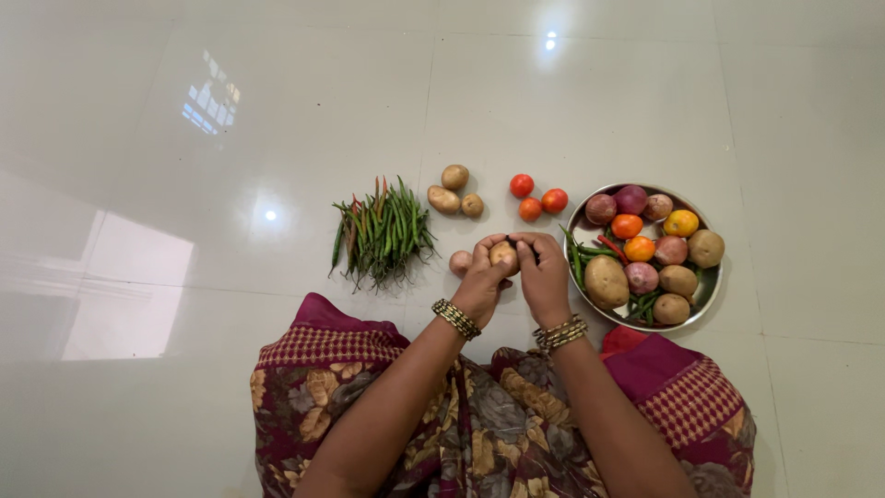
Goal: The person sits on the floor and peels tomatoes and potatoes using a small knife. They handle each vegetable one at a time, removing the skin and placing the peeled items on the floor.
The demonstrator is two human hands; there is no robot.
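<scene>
Patterned maroon cloth (pixel 479 433) over my lap sat closest to the lens, both forearms running up from it. Small potato (pixel 503 254) was pinched between both hands, just above the lap, over the white tiled floor (pixel 184 277). Left hand (pixel 483 277) was curled around its left side, fingers closed on it. Right hand (pixel 544 277) gripped its right side, thumb on top; something dark showed at the thumb, couldn't tell what. Another potato (pixel 460 263) lay on the floor touching the left hand's knuckles. Green chilli pile (pixel 382 231) was off to the left. Three potatoes (pixel 454 192) and three tomatoes (pixel 538 195) lay farther out. Round steel plate (pixel 708 293) sat just right of the right hand, loaded with potatoes, onions, tomatoes and chillies.
</scene>
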